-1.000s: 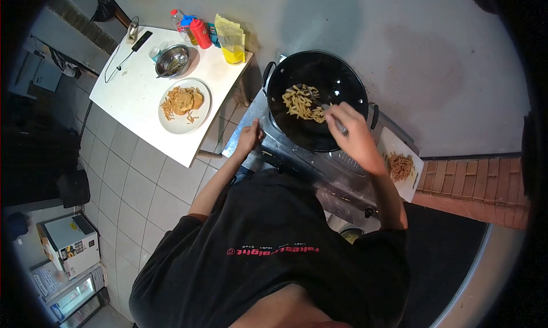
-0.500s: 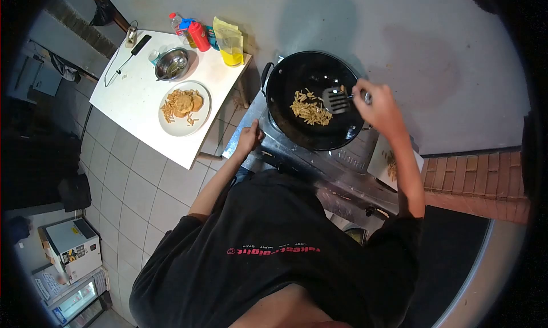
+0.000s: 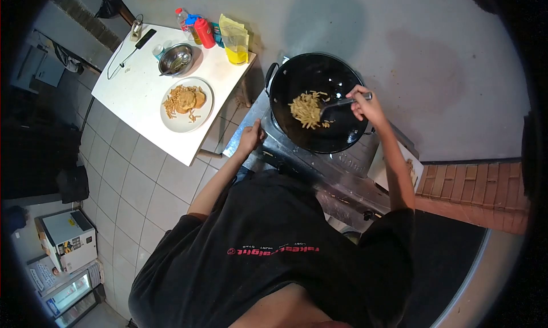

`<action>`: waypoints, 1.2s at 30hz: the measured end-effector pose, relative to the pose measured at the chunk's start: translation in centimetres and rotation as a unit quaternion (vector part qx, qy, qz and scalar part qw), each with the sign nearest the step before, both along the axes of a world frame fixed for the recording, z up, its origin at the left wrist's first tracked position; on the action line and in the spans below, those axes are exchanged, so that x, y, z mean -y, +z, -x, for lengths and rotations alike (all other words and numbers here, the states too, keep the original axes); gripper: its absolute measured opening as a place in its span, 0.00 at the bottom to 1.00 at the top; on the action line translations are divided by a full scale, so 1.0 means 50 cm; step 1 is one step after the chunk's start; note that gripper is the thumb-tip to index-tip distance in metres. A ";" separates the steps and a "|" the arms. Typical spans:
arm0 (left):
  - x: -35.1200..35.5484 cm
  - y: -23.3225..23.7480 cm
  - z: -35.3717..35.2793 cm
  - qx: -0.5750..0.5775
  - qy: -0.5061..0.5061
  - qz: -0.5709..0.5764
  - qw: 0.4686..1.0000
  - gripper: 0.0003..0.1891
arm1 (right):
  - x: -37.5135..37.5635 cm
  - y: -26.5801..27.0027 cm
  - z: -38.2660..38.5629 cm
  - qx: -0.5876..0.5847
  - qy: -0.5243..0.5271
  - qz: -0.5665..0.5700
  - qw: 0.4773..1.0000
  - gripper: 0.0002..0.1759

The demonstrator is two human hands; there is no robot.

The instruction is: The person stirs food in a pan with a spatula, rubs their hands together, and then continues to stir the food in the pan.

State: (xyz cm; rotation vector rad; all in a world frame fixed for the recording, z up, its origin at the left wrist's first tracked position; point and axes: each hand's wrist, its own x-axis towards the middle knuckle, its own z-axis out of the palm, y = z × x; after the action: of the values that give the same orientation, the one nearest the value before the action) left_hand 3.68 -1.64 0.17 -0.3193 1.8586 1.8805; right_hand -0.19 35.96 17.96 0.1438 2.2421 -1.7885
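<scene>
The right hand (image 3: 365, 104) was closed around the handle of a long metal spatula (image 3: 338, 104), whose blade lay in a heap of pale yellow fried strips (image 3: 305, 109) in the middle of the round black wok (image 3: 319, 77). The left hand (image 3: 251, 137) rested on the edge of the steel stove (image 3: 319, 168), holding nothing; whether its fingers were bent, I could not tell. A white plate (image 3: 182, 126) of food stood on the white tabletop (image 3: 137, 100) nearby.
</scene>
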 end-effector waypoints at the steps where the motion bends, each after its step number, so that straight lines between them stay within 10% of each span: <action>1: -0.001 0.000 -0.001 -0.003 0.003 0.010 1.000 0.37 | 0.022 0.001 -0.014 -0.001 -0.024 0.025 0.999 0.12; 6: 0.001 0.005 -0.002 0.013 -0.003 0.005 1.000 0.37 | 0.117 0.032 -0.090 -0.094 -0.060 0.045 0.993 0.10; 10: 0.004 0.012 -0.002 0.015 -0.011 0.006 1.000 0.37 | 0.190 0.104 -0.158 -0.329 0.010 -0.188 0.925 0.06; 16: 0.002 0.012 -0.002 0.007 -0.008 -0.005 1.000 0.36 | 0.227 0.157 -0.237 -0.308 0.106 -0.359 0.874 0.07; 36: 0.004 -0.005 -0.001 0.011 -0.009 -0.001 1.000 0.37 | 0.200 0.043 -0.245 -0.324 -0.154 -0.294 0.886 0.05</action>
State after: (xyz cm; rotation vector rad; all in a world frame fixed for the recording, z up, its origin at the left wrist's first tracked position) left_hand 3.72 -1.83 -0.07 -0.3207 1.8385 1.8592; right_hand 12.07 25.94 20.13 0.0109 3.3747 -1.3318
